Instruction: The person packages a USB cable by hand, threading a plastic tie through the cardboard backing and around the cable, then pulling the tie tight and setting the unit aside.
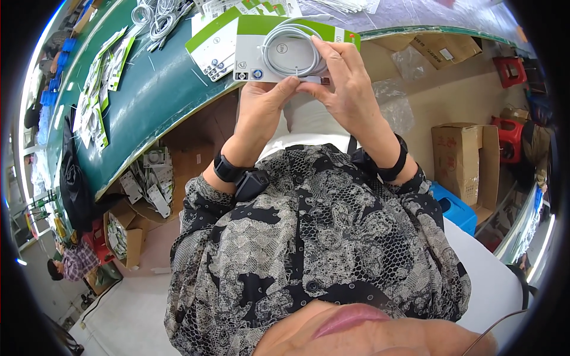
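A coiled light-grey cable (271,59) lies against a green-and-white backing card (249,50), held up over the table's near edge. My left hand (260,107) grips the card's lower edge, its thumb on the front near the coil's bottom and its other fingers hidden behind. With my right hand (349,86) I hold the right side of the coil; the fingertips are on the loops and the thumb is beside the cable's plug end (314,79). Just left of this card, another green-and-white card (215,50) lies on the table.
The green table (154,89) bears a pile of carded cables (98,98) at left and loose grey cable coils (163,21) at the back. Below it stands an open box of carded cables (155,184). At right are a cardboard box (454,154), a blue bin (454,204) and red stools (509,71).
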{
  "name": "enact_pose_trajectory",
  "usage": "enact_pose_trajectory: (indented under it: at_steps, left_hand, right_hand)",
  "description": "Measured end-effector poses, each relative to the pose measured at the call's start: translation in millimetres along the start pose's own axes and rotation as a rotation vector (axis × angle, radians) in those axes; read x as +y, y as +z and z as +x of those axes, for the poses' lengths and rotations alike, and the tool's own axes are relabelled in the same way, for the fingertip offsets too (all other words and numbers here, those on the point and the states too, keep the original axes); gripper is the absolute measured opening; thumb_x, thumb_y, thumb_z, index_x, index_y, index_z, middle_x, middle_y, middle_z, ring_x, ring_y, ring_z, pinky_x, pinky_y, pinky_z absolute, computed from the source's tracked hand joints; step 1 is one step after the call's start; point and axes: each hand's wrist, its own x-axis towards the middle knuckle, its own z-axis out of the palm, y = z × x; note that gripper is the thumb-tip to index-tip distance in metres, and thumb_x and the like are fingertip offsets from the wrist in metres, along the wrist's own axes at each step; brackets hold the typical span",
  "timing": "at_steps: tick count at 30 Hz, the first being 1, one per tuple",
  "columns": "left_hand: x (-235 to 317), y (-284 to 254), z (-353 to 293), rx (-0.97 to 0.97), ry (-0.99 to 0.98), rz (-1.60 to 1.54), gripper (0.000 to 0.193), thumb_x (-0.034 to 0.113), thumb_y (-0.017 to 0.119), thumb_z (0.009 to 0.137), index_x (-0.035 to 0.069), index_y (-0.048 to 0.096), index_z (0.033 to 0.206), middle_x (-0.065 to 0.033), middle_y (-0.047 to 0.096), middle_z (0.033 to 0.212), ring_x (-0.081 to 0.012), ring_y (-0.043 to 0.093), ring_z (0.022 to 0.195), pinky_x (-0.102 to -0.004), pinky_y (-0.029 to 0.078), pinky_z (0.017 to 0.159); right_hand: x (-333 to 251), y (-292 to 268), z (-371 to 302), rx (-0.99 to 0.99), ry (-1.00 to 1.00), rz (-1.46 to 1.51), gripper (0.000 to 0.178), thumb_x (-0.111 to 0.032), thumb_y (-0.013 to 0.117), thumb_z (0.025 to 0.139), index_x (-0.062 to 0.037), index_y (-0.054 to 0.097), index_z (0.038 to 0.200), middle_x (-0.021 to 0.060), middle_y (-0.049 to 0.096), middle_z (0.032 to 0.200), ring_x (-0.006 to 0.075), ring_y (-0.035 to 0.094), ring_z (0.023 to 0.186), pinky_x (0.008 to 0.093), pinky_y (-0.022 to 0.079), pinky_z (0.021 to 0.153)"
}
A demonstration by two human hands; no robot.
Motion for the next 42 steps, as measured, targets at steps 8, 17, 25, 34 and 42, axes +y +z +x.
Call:
enact_pose_trajectory:
  at_steps: [8,17,25,34,42]
  left_hand:
    - [6.4,-2.5,-3.0,0.016,-0.018,-0.173,0.026,0.004,0.057,0.091,-0.001,0.057,0.116,-0.0106,0.063,0.110,-0.0199,0.063,0.099,-0.0349,0.053,0.088]
    - [4.4,-2.8,-3.7,0.031,0.049,-0.231,0.024,0.005,0.056,0.091,-0.005,0.056,0.113,-0.0139,0.063,0.109,-0.0231,0.063,0.099,-0.0380,0.053,0.089]
    - [-2.2,-3.4,-9.4,-0.028,-0.038,-0.290,0.023,0.005,0.055,0.092,-0.006,0.056,0.112,-0.0148,0.063,0.109,-0.0249,0.063,0.101,-0.0399,0.053,0.091]
    - [-3.3,-2.9,-13.7,-0.080,-0.096,-0.249,0.024,0.008,0.054,0.093,-0.005,0.055,0.114,-0.0140,0.063,0.110,-0.0261,0.062,0.104,-0.0417,0.052,0.093]
    - [-12.6,-1.2,-3.2,0.049,0.071,-0.126,0.024,0.018,0.055,0.095,0.000,0.058,0.111,-0.0069,0.064,0.104,-0.0194,0.064,0.090,-0.0310,0.054,0.078]
  right_hand:
    - [11.5,-2.6,-1.9,0.139,-0.160,-0.196,0.044,-0.012,0.068,0.082,-0.0024,0.052,0.122,0.0105,0.055,0.108,0.0192,0.057,0.091,0.0312,0.050,0.074]
    - [41.0,27.8,-32.3,0.050,0.436,0.690,0.027,0.001,0.058,0.084,0.0002,0.055,0.111,0.0099,0.062,0.096,0.0157,0.061,0.085,0.0307,0.050,0.075]
    - [53.3,51.6,-36.1,-0.113,0.168,0.444,0.029,-0.001,0.062,0.083,-0.0045,0.061,0.111,0.0097,0.064,0.105,0.0212,0.061,0.097,0.0327,0.049,0.082]
    - [59.2,50.4,-34.5,-0.027,0.026,0.392,0.041,-0.007,0.069,0.080,-0.0039,0.056,0.119,0.0105,0.060,0.113,0.0235,0.058,0.103,0.0342,0.048,0.086]
    - [65.0,54.3,-29.5,0.070,0.019,0.531,0.028,-0.007,0.069,0.080,-0.0036,0.063,0.107,0.0089,0.065,0.098,0.0212,0.062,0.088,0.0337,0.052,0.073]
